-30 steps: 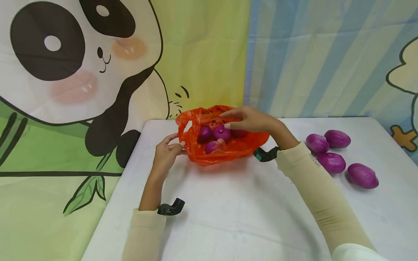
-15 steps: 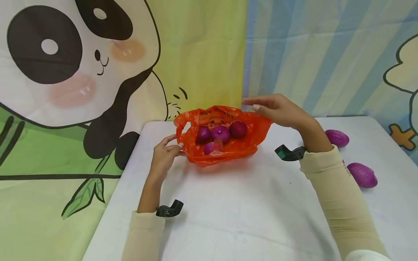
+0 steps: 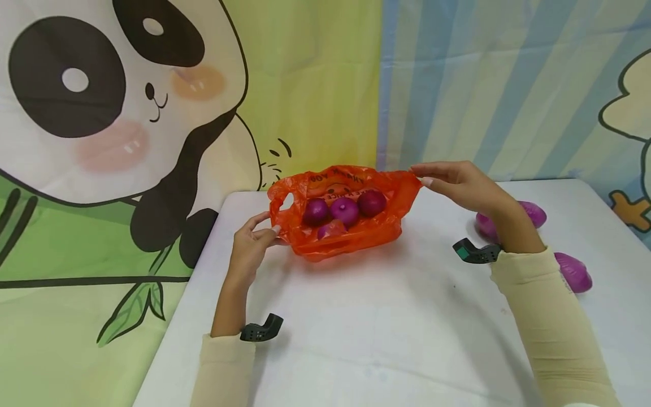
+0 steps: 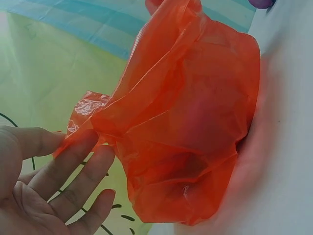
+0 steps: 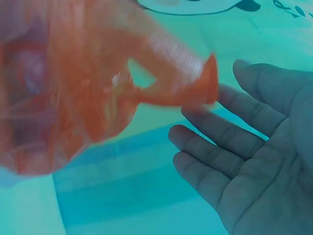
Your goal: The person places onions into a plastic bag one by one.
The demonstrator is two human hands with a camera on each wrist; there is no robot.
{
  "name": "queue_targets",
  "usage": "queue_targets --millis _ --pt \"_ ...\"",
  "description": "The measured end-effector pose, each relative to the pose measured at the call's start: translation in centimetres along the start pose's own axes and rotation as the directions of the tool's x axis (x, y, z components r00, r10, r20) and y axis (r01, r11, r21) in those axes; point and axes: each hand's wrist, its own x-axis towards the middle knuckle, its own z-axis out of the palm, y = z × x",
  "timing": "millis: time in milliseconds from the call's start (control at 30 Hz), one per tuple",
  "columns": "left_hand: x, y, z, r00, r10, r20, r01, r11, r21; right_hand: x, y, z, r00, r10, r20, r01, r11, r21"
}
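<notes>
An orange plastic bag (image 3: pixel 356 243) with printed lettering stands on the white table, its mouth spread toward me. Inside lie several purple onions (image 3: pixel 344 211), one partly covered by a fold of film. My left hand (image 3: pixel 249 246) pinches the bag's left handle (image 4: pixel 87 113) between thumb and fingers. At the opposite side, my right hand (image 3: pixel 458 183) has its fingertips right at the tip of the right handle (image 5: pixel 195 90). In the right wrist view those fingers are spread and fairly straight, and the thumb stands apart from the handle.
More purple onions (image 3: pixel 574 272) lie on the white table (image 3: pixel 376 322) at the right, partly hidden behind the right forearm. A printed panda cloth (image 3: pixel 203 130) hangs behind the table. Each wrist wears a small black device (image 3: pixel 261 328).
My right hand has moved from over the onions in the bag out to the right, to the tip of the right handle. The bag's right side is pulled wider. My left hand keeps its pinch.
</notes>
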Motion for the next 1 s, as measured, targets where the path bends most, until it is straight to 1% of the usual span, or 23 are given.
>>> queue_targets --millis 100,267,400,500,600,733,767,900,1000 --pt "-0.1 -0.1 -0.2 1.0 -0.004 -0.004 0.004 1.0 -0.002 -0.7 0.6 -0.3 1.0 0.018 -0.003 -0.018 1.0 -0.005" --pt "-0.1 0.0 -0.2 1.0 -0.003 -0.009 0.003 1.0 0.001 -2.5 1.8 -1.0 0.998 0.057 -0.015 -0.057 0.998 -0.012" --pt "-0.1 0.1 0.0 1.0 0.01 -0.006 -0.01 1.0 -0.007 -4.2 3.2 -1.4 0.993 0.113 -0.027 -0.113 0.993 -0.021" --pt "-0.1 0.0 0.1 1.0 0.013 -0.008 -0.013 1.0 -0.022 -5.7 4.5 -1.9 0.984 0.171 -0.049 -0.173 0.984 -0.041" --pt "-0.1 0.1 0.2 1.0 0.017 -0.007 -0.018 0.999 -0.03 -7.4 5.9 -2.7 0.974 0.206 -0.095 -0.213 0.975 -0.065" --pt "0.0 0.1 0.2 1.0 0.014 -0.003 -0.015 0.999 -0.03 -9.2 7.8 -3.7 0.964 0.23 -0.137 -0.244 0.964 -0.103" --pt "-0.1 0.1 0.1 1.0 0.012 -0.004 -0.012 1.0 -0.027 -9.6 8.3 -3.9 0.959 0.246 -0.141 -0.263 0.958 -0.113" --pt "-0.2 0.1 0.0 1.0 0.017 -0.005 -0.017 1.0 -0.027 -10.9 10.2 -4.2 0.938 0.323 -0.129 -0.336 0.936 -0.102" --pt "-0.3 0.2 -0.1 1.0 0.02 -0.001 -0.02 0.999 -0.036 -11.8 11.5 -4.1 0.929 0.347 -0.124 -0.358 0.931 -0.073"
